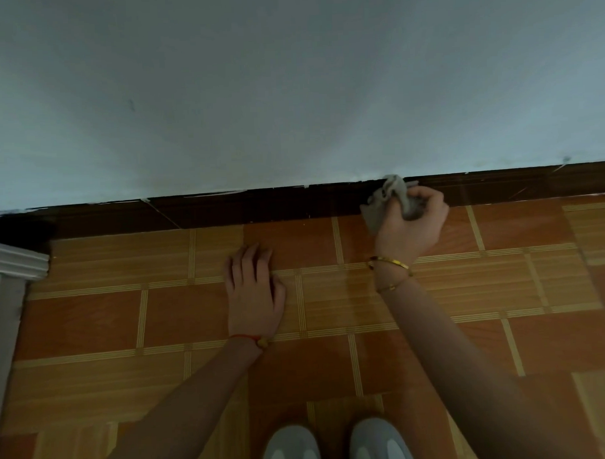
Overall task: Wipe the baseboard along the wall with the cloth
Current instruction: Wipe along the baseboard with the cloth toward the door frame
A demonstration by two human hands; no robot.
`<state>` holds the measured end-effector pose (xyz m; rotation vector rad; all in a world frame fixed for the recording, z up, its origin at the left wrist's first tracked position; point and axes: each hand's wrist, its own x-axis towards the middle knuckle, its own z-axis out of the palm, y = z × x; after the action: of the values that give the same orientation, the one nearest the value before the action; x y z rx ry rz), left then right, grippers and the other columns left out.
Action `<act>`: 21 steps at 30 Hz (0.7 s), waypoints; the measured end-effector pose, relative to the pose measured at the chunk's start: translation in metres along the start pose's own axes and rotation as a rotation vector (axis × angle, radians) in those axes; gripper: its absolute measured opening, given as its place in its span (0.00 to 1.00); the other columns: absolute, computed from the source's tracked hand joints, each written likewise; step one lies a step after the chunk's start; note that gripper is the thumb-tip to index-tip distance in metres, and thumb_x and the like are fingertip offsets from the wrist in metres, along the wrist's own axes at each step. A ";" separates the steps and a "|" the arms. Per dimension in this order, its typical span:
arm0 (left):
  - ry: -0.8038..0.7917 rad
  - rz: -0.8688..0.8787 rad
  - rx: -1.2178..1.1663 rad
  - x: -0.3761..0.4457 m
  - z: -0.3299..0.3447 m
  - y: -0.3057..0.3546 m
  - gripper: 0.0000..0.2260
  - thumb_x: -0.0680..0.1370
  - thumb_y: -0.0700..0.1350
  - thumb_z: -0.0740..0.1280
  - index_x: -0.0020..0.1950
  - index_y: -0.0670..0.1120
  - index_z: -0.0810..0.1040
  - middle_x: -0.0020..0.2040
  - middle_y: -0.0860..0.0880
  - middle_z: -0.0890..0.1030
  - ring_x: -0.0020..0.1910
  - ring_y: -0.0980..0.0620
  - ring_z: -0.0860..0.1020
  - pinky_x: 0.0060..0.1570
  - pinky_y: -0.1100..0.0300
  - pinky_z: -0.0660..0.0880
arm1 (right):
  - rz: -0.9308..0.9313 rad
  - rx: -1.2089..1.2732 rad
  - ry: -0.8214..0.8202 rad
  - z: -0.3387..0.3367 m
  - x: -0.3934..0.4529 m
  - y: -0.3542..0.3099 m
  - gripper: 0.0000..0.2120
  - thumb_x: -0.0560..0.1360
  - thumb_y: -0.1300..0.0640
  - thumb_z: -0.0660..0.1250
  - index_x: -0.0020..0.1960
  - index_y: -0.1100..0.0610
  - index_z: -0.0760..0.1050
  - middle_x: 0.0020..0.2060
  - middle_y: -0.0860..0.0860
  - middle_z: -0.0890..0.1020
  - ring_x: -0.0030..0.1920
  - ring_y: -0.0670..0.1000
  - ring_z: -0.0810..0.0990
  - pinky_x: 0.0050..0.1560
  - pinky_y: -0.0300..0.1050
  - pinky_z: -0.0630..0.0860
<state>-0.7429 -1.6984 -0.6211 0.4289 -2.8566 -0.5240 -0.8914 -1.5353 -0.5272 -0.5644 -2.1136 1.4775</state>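
A dark brown baseboard (259,205) runs along the foot of a pale blue-grey wall (289,92), with white paint flecks on its top edge. My right hand (412,222) grips a crumpled grey cloth (387,195) and presses it against the baseboard right of centre; part of the cloth hangs down over the floor. My left hand (253,287) lies flat, palm down, on the tiled floor a little short of the baseboard, holding nothing. Gold bangles circle my right wrist and a red string my left.
The floor (160,320) is orange and tan patterned tile. A white moulded door frame or trim (17,261) juts in at the left edge next to the baseboard's end. My two light grey shoes (336,448) stand at the bottom centre.
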 end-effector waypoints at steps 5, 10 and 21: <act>0.005 0.012 0.025 -0.001 0.000 0.000 0.20 0.79 0.46 0.58 0.70 0.41 0.72 0.70 0.40 0.70 0.71 0.39 0.68 0.76 0.39 0.56 | -0.167 0.017 -0.200 0.012 -0.030 -0.014 0.10 0.66 0.69 0.72 0.44 0.59 0.75 0.48 0.54 0.75 0.46 0.39 0.74 0.48 0.29 0.72; 0.000 0.022 0.033 -0.001 0.002 -0.003 0.21 0.79 0.46 0.58 0.70 0.41 0.71 0.70 0.39 0.70 0.71 0.37 0.68 0.75 0.36 0.58 | -0.225 0.100 -0.374 0.023 -0.056 -0.024 0.09 0.67 0.68 0.73 0.44 0.61 0.76 0.47 0.54 0.75 0.45 0.44 0.75 0.47 0.30 0.73; -0.006 0.020 0.020 0.000 0.002 -0.002 0.21 0.79 0.46 0.57 0.70 0.41 0.71 0.70 0.40 0.71 0.71 0.39 0.68 0.75 0.37 0.58 | -0.104 0.003 0.070 -0.013 0.026 0.004 0.08 0.69 0.67 0.68 0.46 0.60 0.75 0.49 0.56 0.76 0.49 0.48 0.77 0.49 0.32 0.74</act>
<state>-0.7424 -1.6995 -0.6232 0.4028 -2.8712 -0.4941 -0.9039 -1.5092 -0.5229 -0.4899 -2.0548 1.3841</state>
